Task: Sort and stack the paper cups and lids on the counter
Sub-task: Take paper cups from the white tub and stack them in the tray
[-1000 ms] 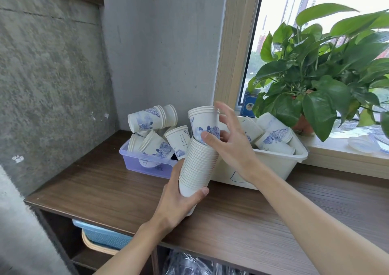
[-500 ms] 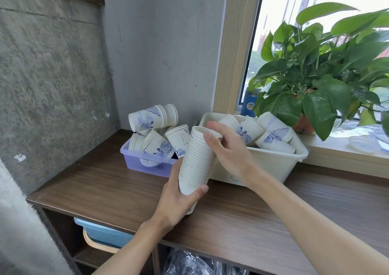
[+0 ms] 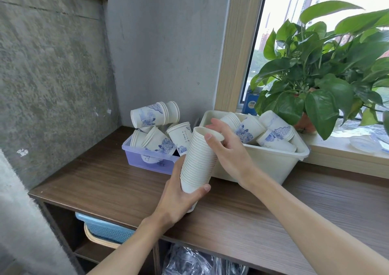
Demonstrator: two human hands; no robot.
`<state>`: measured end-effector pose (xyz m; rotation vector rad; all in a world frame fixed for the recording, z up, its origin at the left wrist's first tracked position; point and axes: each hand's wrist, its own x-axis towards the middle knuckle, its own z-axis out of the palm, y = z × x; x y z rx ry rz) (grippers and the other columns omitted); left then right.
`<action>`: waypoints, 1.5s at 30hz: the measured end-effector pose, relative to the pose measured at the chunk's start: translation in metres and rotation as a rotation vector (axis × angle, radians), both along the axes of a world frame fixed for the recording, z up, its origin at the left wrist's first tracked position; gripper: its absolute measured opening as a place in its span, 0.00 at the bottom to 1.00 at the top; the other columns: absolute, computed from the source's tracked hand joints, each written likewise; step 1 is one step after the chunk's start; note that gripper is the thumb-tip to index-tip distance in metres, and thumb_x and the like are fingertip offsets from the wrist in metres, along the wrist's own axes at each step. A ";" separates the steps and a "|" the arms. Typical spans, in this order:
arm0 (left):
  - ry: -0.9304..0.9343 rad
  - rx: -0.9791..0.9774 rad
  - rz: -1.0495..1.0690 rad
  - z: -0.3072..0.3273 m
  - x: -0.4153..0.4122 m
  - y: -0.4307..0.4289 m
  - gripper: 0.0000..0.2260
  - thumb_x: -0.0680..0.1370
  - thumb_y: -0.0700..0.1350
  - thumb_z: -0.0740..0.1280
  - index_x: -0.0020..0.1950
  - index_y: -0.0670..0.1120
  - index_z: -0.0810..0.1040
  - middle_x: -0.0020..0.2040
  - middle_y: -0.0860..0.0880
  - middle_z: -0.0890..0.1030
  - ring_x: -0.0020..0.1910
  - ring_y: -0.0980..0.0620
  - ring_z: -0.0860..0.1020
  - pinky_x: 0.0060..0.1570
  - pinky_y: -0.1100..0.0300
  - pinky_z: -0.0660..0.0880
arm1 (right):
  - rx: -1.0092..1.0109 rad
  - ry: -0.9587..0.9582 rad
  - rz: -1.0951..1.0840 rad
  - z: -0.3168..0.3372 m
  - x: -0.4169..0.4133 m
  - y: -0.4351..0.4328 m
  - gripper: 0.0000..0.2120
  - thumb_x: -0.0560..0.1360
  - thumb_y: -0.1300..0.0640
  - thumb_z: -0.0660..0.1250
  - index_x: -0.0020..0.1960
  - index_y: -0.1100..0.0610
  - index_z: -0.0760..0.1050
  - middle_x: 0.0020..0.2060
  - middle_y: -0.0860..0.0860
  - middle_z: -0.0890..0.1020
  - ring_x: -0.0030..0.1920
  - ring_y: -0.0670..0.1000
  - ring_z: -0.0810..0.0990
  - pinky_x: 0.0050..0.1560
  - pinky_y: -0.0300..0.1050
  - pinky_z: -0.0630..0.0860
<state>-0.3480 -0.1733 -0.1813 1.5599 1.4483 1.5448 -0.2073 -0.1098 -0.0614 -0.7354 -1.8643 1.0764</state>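
The dark wood-grain bench [image 3: 105,180] carries a cream plastic tub [image 3: 263,163] and a smaller purple plastic tub [image 3: 147,161], both holding loose blue-printed paper cups. In front of them a tall stack of plain white paper cups [image 3: 199,161] leans left. The left grip [image 3: 179,199], forearm rising from below, wraps the stack's base. The right grip [image 3: 229,150], wrist bent, clasps its top rim with curled fingers.

Leafy potted plant [image 3: 322,110] stood on the windowsill [image 3: 336,150], with a small blue carton [image 3: 250,104] beside it (label unreadable). Blue basket [image 3: 107,230] and crumpled clear plastic [image 3: 189,262] occupied the lower shelves; rough concrete wall [image 3: 52,75] stood at left.
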 end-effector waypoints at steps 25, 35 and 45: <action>-0.020 0.065 0.095 0.022 -0.076 -0.038 0.35 0.69 0.59 0.79 0.71 0.65 0.66 0.63 0.61 0.78 0.62 0.57 0.78 0.53 0.60 0.78 | 0.023 0.011 0.162 0.022 -0.077 -0.036 0.13 0.80 0.53 0.62 0.64 0.44 0.68 0.55 0.41 0.76 0.47 0.33 0.75 0.47 0.34 0.75; -0.056 0.145 0.306 0.024 -0.124 -0.044 0.35 0.67 0.59 0.78 0.67 0.71 0.62 0.58 0.68 0.76 0.57 0.62 0.78 0.47 0.68 0.78 | 0.023 -0.072 0.177 0.017 -0.111 -0.024 0.20 0.79 0.54 0.65 0.68 0.45 0.64 0.57 0.40 0.76 0.54 0.36 0.77 0.54 0.34 0.73; -0.069 0.182 0.525 0.031 -0.180 -0.019 0.33 0.70 0.41 0.81 0.65 0.59 0.66 0.55 0.53 0.78 0.47 0.65 0.80 0.38 0.68 0.77 | 0.266 -0.186 -0.015 0.012 -0.111 -0.004 0.22 0.76 0.59 0.68 0.67 0.49 0.66 0.56 0.46 0.75 0.56 0.45 0.73 0.54 0.34 0.68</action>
